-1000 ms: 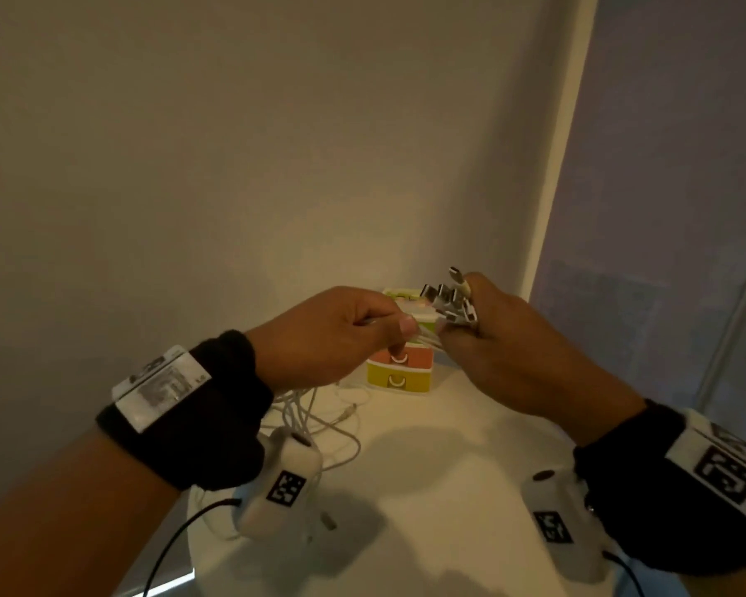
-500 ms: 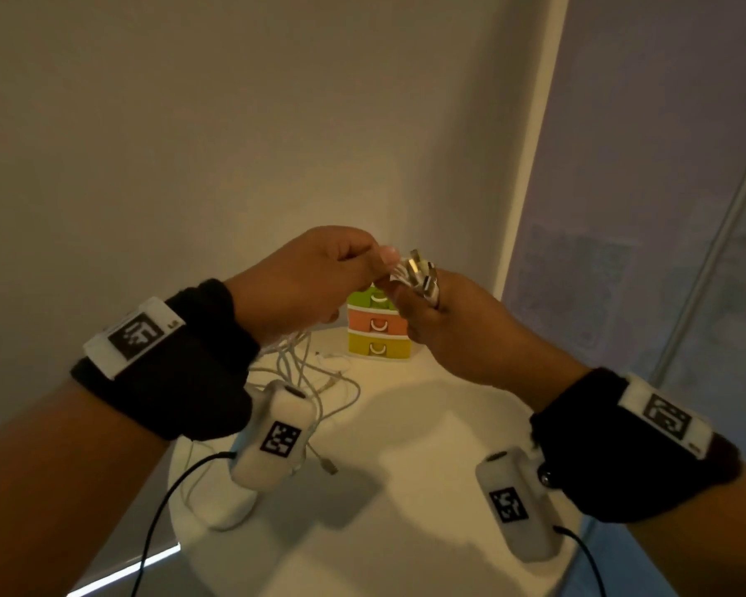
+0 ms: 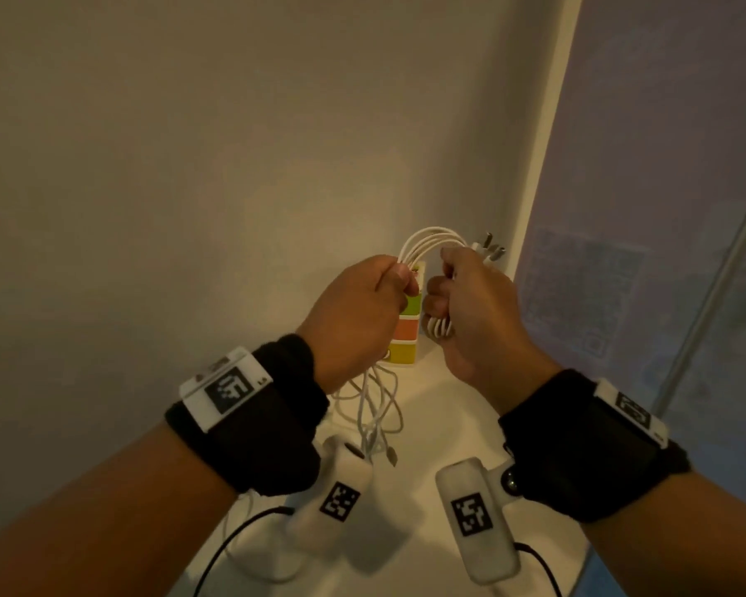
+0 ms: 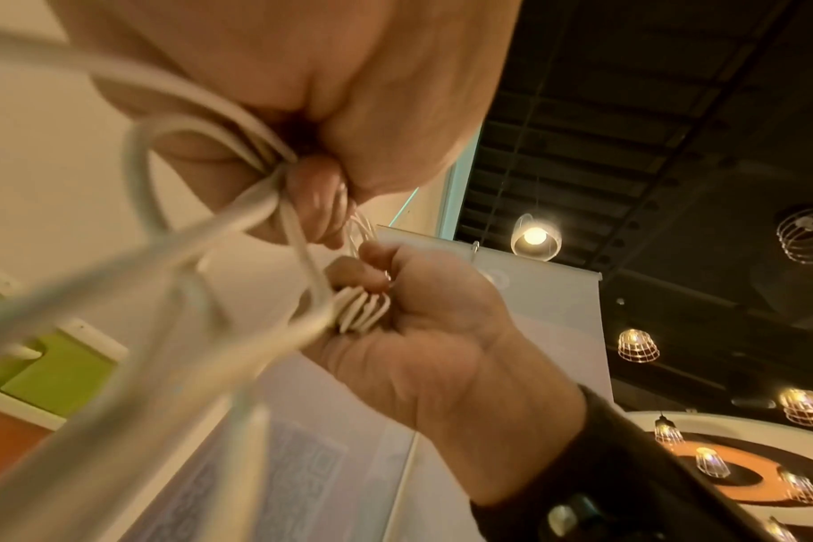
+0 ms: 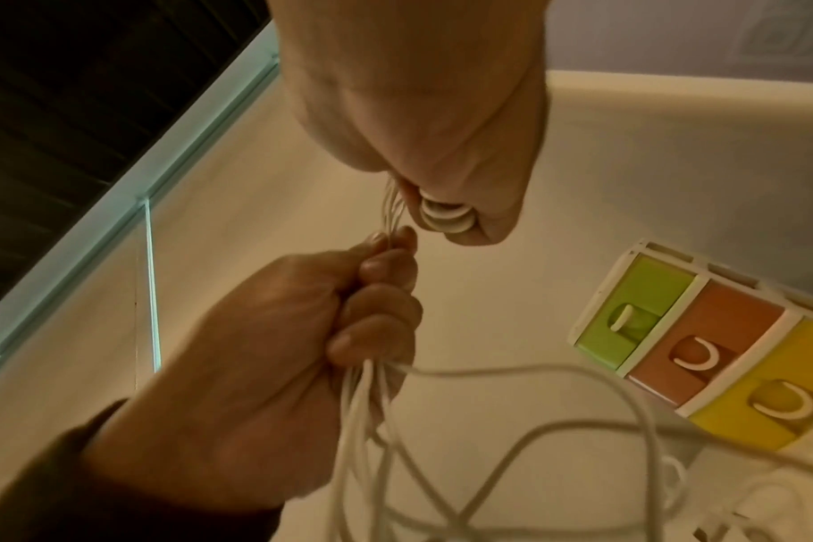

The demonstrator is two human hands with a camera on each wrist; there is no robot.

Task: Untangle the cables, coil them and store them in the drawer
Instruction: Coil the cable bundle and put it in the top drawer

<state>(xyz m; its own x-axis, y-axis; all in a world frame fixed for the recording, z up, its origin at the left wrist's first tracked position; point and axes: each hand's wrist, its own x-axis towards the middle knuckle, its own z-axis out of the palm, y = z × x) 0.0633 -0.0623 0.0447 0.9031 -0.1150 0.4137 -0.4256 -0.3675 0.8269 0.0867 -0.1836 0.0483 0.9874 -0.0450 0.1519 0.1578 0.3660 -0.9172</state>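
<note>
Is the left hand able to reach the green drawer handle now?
Probably not yet: the left hand grips the white cables, though the green drawer sits just behind, with nothing between.
</note>
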